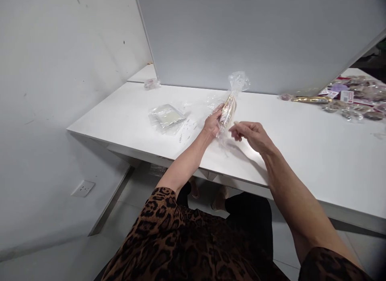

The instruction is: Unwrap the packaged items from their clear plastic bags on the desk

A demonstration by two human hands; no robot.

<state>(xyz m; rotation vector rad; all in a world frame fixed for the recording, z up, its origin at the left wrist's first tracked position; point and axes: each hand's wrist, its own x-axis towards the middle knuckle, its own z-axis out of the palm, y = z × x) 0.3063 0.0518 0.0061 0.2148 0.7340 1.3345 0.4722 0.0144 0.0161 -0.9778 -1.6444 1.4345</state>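
Currently, the left hand point(213, 122) grips a gold packet point(228, 110) in loose clear plastic; its fingers are closed around the left side of the packet. Packet position: just above the middle of the white table point(301, 152), held at a tilt, upper end leaning towards the upright grey panel point(241, 39) at the back. A crumpled tuft of clear plastic point(239, 80) stands out from the upper end; more loose wrap hangs at the lower end, beneath the left hand.

Right hand point(251, 134): just beside the packet's lower end, on its right. Fingers are curled in, with thumb and forefinger close together. Cannot tell whether they pinch an edge of the wrap.

To the left of the packet, flat clear sachets point(168, 116) lie in a small overlapping pile on the table. Further back, near the left corner of the panel, sits a small crumpled wrapper point(151, 84).

On the right, by the foot of the panel, a narrow gold strip point(312, 99) lies next to a spread of wrapped goods point(352, 98), partly overlapping, contents too small to identify. A wall socket point(83, 189) is fixed low on the wall at left. Sleeves point(159, 216) are leopard-print.
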